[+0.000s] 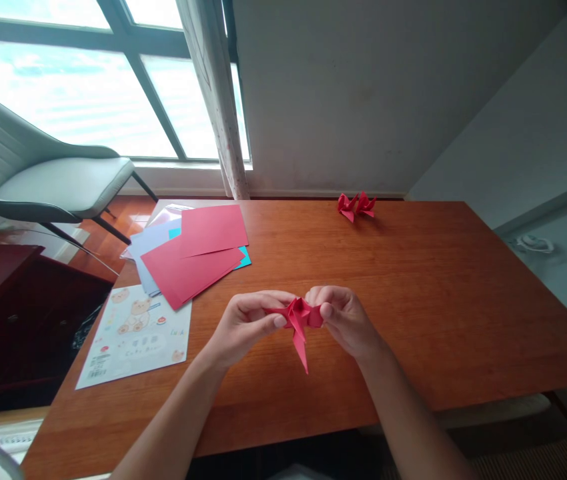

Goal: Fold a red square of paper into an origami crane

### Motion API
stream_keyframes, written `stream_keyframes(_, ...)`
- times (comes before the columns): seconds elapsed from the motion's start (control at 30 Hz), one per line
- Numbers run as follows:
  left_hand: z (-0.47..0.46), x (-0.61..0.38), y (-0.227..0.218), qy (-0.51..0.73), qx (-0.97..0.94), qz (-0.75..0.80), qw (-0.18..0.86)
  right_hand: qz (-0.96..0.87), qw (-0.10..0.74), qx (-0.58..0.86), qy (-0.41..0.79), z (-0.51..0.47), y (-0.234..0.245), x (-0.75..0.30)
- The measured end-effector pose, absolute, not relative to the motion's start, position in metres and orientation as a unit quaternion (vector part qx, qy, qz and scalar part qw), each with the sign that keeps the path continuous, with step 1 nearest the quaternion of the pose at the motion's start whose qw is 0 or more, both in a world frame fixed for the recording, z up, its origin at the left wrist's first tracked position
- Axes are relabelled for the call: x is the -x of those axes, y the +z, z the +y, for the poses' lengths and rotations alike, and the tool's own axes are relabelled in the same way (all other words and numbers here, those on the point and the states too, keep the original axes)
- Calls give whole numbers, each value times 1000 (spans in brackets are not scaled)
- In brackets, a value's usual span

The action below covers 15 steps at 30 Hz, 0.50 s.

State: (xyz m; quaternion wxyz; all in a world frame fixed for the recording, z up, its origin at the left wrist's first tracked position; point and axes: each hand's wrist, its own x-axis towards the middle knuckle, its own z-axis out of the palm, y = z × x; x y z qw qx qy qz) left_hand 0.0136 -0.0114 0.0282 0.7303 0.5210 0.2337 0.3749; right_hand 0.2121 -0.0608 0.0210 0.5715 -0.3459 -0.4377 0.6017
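Between my hands, above the front middle of the table, is a red origami figure [299, 319] of folded paper. A long pointed flap hangs down from its middle toward me. My left hand [257, 319] pinches its left point between thumb and fingers. On the other side, my right hand [344, 320] is closed on the wider right flap, its thumb pressed against the finger. The fingertips behind the paper are partly hidden. Two finished-looking red folded paper figures [356, 206] stand together at the table's far edge.
Red paper sheets [213, 230] lie fanned over white and blue ones at the left of the wooden table [413, 287]. Nearer me is a pad cover with a bear drawing [136, 333]. A pale chair [63, 187] stands by the window, and a curtain [213, 93] hangs beside it.
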Motion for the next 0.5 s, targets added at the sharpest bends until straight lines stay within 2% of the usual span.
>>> stream_keyframes(0.5,-13,-18,24,381,-410,191,806,-326,569,304,691,-58,19,-209)
